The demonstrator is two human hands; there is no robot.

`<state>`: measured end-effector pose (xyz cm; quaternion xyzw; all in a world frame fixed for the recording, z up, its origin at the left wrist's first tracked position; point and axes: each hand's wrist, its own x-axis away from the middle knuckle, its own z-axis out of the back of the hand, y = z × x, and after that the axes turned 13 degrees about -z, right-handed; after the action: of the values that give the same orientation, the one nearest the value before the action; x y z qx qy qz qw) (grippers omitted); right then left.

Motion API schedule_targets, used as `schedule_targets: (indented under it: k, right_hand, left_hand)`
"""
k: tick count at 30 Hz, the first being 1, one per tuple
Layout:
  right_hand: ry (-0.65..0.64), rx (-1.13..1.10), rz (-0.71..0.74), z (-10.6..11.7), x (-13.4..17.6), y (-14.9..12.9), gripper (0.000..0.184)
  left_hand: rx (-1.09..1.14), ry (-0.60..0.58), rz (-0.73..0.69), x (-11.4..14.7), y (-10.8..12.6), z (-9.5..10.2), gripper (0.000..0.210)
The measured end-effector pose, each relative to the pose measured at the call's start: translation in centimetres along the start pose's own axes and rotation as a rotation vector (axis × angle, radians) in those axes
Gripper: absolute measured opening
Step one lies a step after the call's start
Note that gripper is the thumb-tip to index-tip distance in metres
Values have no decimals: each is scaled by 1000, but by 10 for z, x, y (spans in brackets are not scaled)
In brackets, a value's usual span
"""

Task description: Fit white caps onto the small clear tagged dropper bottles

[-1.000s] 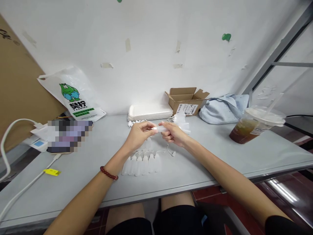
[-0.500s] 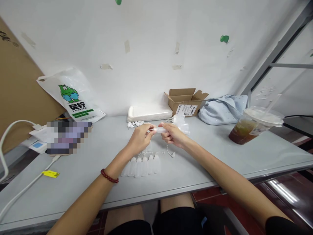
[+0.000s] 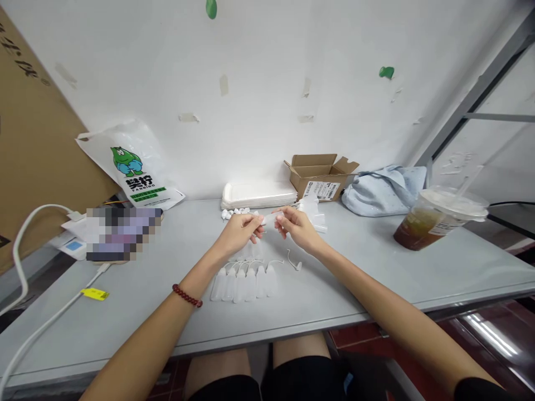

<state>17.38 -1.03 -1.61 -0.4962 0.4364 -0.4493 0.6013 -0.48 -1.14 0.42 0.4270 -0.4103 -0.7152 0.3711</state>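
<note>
Between my two hands, above the grey desk, is a small translucent plastic bottle [image 3: 271, 219]. My left hand [image 3: 237, 231] pinches its left end, where something white shows between thumb and fingers. My right hand [image 3: 299, 228] has thumb and fingertips closed on the right end. Below them a row of similar bottles [image 3: 244, 284] lies on the desk, with thin bent white tubes at their tops. One loose bent tube with a white end piece [image 3: 297, 265] rests to their right. Several white caps [image 3: 236, 213] sit behind my left hand, and more clear plastic pieces [image 3: 312, 210] lie behind my right.
A stack of white trays [image 3: 259, 195] and an open cardboard box [image 3: 317, 181] stand against the wall. To the right are a light-blue cloth bag [image 3: 382, 192] and a drink cup [image 3: 434, 220]. On the left lie a phone [image 3: 125, 234], a cable [image 3: 54, 322] and a plastic bag [image 3: 134, 161].
My right hand's fingers have shifted from wrapping the bottle to pinching its end, so more of the bottle shows. The whole view has shifted slightly.
</note>
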Motion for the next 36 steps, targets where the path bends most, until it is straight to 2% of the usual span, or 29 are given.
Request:
schedule_targets:
  k: [4,8,10,14,16,19,22,27,29,32,34,36]
  right_hand:
    - [44,-22,-7,-1,1,2,38]
    - [70,-69,-66,-1,1,-1,38]
    - [62,-106,-83,-1,2,-4,39]
    - [53,-96,-44,1,3,-7,41]
    - [77,-19,-10,1,3,-5,39]
    - [102,54,-2,-1,3,0,36]
    - [86,-14,-62,-3,5,-1,37]
    - [30,-270,-270,-2,9,-10,42]
    - [-14,-364,-375,0,8,-13,44]
    - [-39,-408,-465,3,6,-14,48]
    - [-38,-380,-422,4,5,-15,49]
    - [-28,-298,-316,6,4,-15,49]
  left_hand:
    - [-62,12,-121,2,-4,-3,28]
    - [-173,128,-277,4,-5,-8,22]
    - [-153,139,-254,4,-2,-8,25]
    - [-50,13,-114,3,2,-6,38]
    - [-65,-6,-123,3,1,-6,37]
    - [-209,30,-234,5,-3,-6,28]
    - [-408,52,-380,7,-6,-6,20]
    - [-614,38,-637,7,-10,-7,20]
    - [-659,9,-696,7,-11,-8,23]
    - [-643,-19,-634,6,-9,-9,20]
    - [-563,-30,-496,6,-6,-10,20]
    - [-437,-56,-340,5,-2,-10,27]
